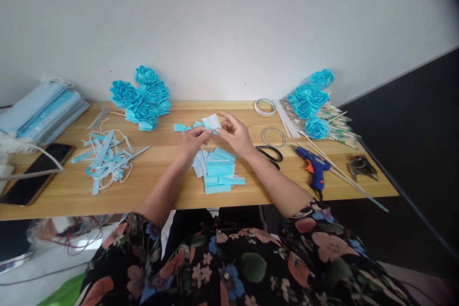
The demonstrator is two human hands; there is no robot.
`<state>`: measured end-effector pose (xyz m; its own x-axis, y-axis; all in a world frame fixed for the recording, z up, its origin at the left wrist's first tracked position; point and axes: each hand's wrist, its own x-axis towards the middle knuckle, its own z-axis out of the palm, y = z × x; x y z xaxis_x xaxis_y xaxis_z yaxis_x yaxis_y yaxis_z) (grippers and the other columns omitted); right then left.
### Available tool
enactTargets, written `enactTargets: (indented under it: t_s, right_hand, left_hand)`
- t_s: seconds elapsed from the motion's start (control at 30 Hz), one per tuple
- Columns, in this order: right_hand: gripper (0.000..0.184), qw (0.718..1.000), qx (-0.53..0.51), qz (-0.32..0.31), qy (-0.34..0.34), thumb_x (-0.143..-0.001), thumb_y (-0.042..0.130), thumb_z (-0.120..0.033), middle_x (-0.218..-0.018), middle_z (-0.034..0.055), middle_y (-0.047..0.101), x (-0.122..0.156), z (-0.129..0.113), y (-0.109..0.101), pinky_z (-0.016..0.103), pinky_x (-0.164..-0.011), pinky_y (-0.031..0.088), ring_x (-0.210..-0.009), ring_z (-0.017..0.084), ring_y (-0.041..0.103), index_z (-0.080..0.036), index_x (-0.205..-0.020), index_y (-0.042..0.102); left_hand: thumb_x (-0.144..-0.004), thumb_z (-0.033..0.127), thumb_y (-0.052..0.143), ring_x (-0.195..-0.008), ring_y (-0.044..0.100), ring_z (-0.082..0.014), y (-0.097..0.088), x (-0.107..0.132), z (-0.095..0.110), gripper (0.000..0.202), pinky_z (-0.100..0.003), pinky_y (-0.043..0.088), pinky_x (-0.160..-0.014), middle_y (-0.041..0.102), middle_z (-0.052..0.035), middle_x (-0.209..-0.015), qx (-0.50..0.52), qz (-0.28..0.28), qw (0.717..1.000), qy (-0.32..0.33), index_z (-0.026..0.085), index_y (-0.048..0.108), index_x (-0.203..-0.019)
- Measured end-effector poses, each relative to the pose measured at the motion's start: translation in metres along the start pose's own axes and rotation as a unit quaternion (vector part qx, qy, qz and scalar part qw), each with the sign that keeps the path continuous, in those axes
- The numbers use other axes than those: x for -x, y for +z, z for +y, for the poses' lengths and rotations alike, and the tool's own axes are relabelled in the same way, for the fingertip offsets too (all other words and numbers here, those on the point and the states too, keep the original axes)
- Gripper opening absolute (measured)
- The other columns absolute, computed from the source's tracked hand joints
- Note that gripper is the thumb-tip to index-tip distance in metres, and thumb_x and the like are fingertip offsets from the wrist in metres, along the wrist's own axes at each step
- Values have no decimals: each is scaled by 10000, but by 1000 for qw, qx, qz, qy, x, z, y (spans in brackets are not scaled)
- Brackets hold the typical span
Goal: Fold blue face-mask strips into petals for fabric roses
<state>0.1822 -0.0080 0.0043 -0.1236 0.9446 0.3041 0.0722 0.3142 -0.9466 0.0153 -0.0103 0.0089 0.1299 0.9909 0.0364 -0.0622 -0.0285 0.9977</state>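
Between both hands, above the middle of the table, is a small blue and white piece of mask fabric (211, 122). My left hand (195, 139) pinches its lower left edge. My right hand (234, 133) grips its lower right side between thumb and fingers, the index finger raised along the edge. Just below the hands lies a loose pile of cut light-blue fabric pieces (220, 172). A few smaller blue pieces (180, 127) rest behind my left hand. Black-handled scissors (271, 154) lie close to my right forearm, their blades hidden.
Blue fabric roses stand in a left bunch (143, 95) and a right bunch (310, 103). Mask strips (107, 160), a phone (38, 174) and stacked masks (43, 107) lie left. Rightward are tape (265, 107), a wire ring (273, 137), a blue glue gun (313, 167) and pliers (362, 167).
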Motion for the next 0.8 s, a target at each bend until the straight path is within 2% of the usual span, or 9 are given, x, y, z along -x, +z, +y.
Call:
enactTargets:
  t_s: [0.17,0.37,0.53,0.8]
  right_hand:
    - [622,999,-6,-40,18,-801,675,-319,-766,-43,597,1,5,2,238,-622,438,-657,110,530,-239,-1393,503]
    - [623,996,-39,-63,38,-794,711,-362,-926,4,692,2,9,3,258,-693,517,-772,148,624,-260,-1377,517]
    - [573,995,-77,-47,42,-783,728,-408,-1067,33,715,0,13,2,288,-811,543,-956,187,662,-232,-1309,585]
    - [537,997,-57,-19,41,-769,733,-415,-950,13,719,-1,15,3,294,-802,523,-873,170,658,-205,-1252,631]
  left_hand:
    - [-709,404,755,-578,511,-98,-1,-2,-3,252,-241,414,-609,628,5,-617,29,16,999,26,164,691,-666]
    - [-727,399,748,-578,514,-100,-2,-1,-2,260,-239,414,-615,608,6,-596,34,7,999,37,165,671,-645]
    - [-711,376,748,-568,512,-99,-1,-1,-2,234,-238,408,-600,603,10,-588,25,8,999,34,165,672,-645]
    - [-758,452,701,-562,515,-103,-1,-2,-6,311,-246,419,-606,609,2,-594,22,7,1000,19,167,676,-637]
